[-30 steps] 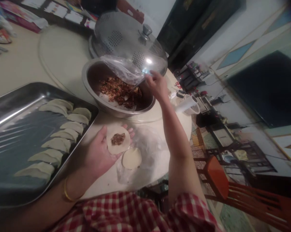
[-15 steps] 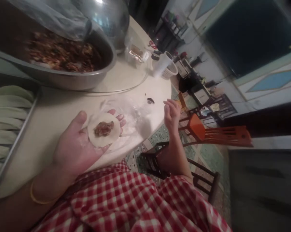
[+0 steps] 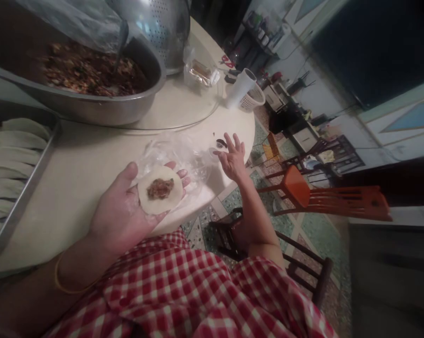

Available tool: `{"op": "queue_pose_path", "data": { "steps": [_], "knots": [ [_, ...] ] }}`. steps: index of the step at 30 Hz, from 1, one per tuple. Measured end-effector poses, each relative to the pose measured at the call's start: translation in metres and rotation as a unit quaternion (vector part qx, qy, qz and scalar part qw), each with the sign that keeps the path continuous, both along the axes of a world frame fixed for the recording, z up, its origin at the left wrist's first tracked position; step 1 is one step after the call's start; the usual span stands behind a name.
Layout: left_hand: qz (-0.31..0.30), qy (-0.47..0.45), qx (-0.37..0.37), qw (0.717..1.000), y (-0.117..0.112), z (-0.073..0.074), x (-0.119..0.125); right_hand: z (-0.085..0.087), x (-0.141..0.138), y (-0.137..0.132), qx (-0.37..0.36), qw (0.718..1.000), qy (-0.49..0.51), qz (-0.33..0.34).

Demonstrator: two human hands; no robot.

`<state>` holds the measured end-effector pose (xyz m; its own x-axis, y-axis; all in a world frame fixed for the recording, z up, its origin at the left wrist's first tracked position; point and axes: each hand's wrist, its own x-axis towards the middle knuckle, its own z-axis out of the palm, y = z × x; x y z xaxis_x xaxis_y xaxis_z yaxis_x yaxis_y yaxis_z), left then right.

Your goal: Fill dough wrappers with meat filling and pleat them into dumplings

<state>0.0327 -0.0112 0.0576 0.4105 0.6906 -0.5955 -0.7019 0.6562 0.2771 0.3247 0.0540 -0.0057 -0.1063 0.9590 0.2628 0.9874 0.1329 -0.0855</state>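
Holding a round wrapper (image 3: 145, 202) on the left hand (image 3: 124, 206), the person is keeping that palm turned up and flat, thumb lifting clear to one side and fingers extending beneath the dough. A clump of brown filling (image 3: 160, 188) is sitting near the middle of the wrapper, with pale dough showing all round it. The grip is loose: the wrapper is resting on the fingers, not being pinched. The right hand (image 3: 233, 158) is reaching over the table edge, fingers spreading wide, with nothing visible in its grasp; its lower fingertips are pointing toward a small dark-marked item (image 3: 222, 143), too blurred to name, and whether they are touching it I cannot tell. Crumpled clear plastic (image 3: 198, 176) is lying on the pale table (image 3: 88, 159) between the two hands, partly behind the wrapper. Further back, a metal bowl (image 3: 120, 110) is holding more chopped filling (image 3: 88, 75), a handle (image 3: 121, 42) standing up out of it at a tilt and a plastic bag (image 3: 81, 26) hanging over it. Off to the left, folded dumplings (image 3: 15, 156) are lying in a row inside a metal tray (image 3: 25, 190). Beyond the right hand, a white roll (image 3: 240, 88) is leaning beside a white basket (image 3: 253, 99).
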Motion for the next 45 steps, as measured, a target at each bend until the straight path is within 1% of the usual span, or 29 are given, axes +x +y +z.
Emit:
{"op": "queue_pose_path", "data": {
  "steps": [3, 5, 8, 11, 14, 16, 17, 20, 22, 25, 27, 30, 32, 36, 38, 40, 42, 44, 45],
  "knots": [
    [-0.006, -0.021, -0.007, 1.0, 0.0, -0.006, 0.0, 0.001, -0.001, 0.003, -0.017, 1.0, 0.009, 0.01],
    [-0.007, -0.039, 0.005, 0.999, -0.001, -0.01, -0.002, 0.003, 0.001, 0.003, -0.001, 1.0, 0.027, 0.011],
    [-0.013, -0.058, 0.011, 0.998, -0.002, -0.011, -0.005, 0.007, 0.005, -0.003, 0.089, 0.993, 0.071, -0.002],
    [-0.016, -0.053, 0.005, 0.998, -0.002, -0.01, -0.008, 0.014, 0.003, -0.019, 0.19, 0.973, 0.131, 0.011],
    [-0.004, -0.057, 0.015, 0.998, -0.002, -0.007, -0.009, 0.021, -0.017, -0.044, 0.257, 0.944, 0.198, 0.058],
    [-0.002, -0.069, 0.03, 0.997, -0.003, -0.006, -0.01, 0.026, -0.041, -0.06, 0.269, 0.934, 0.216, 0.097],
    [-0.005, -0.073, 0.035, 0.997, -0.004, -0.006, -0.01, 0.027, -0.054, -0.066, 0.272, 0.93, 0.211, 0.13],
    [-0.012, -0.09, 0.046, 0.995, -0.006, -0.006, -0.013, 0.029, -0.087, -0.074, 0.227, 0.927, 0.18, 0.238],
    [-0.011, -0.106, 0.052, 0.993, -0.008, -0.007, -0.015, 0.027, -0.1, -0.071, 0.187, 0.935, 0.144, 0.263],
    [-0.007, -0.115, 0.056, 0.992, -0.01, -0.009, -0.021, 0.022, -0.108, -0.065, 0.148, 0.951, 0.089, 0.256],
    [-0.008, -0.106, 0.055, 0.993, -0.01, -0.009, -0.024, 0.019, -0.107, -0.063, 0.145, 0.953, 0.067, 0.256],
    [0.002, -0.096, 0.058, 0.994, -0.009, -0.007, -0.026, 0.016, -0.105, -0.07, 0.142, 0.955, 0.039, 0.257],
    [0.014, -0.095, 0.063, 0.993, -0.008, -0.005, -0.026, 0.015, -0.104, -0.078, 0.147, 0.952, 0.029, 0.269],
    [0.019, -0.083, 0.098, 0.992, -0.009, 0.001, -0.025, 0.014, -0.103, -0.089, 0.195, 0.927, 0.042, 0.316],
    [0.014, -0.084, 0.109, 0.99, -0.01, 0.003, -0.024, 0.013, -0.104, -0.09, 0.197, 0.933, 0.039, 0.298],
    [0.011, -0.087, 0.103, 0.991, -0.01, 0.005, -0.023, 0.011, -0.106, -0.09, 0.166, 0.951, 0.028, 0.26],
    [0.018, -0.082, 0.09, 0.992, -0.01, 0.005, -0.023, 0.009, -0.109, -0.092, 0.133, 0.96, 0.02, 0.247],
    [0.033, -0.078, 0.087, 0.993, -0.008, 0.004, -0.021, 0.006, -0.114, -0.096, 0.136, 0.952, 0.022, 0.275],
    [0.037, -0.078, 0.087, 0.992, -0.008, 0.003, -0.021, 0.005, -0.116, -0.098, 0.155, 0.942, 0.025, 0.296]
  ]
}}
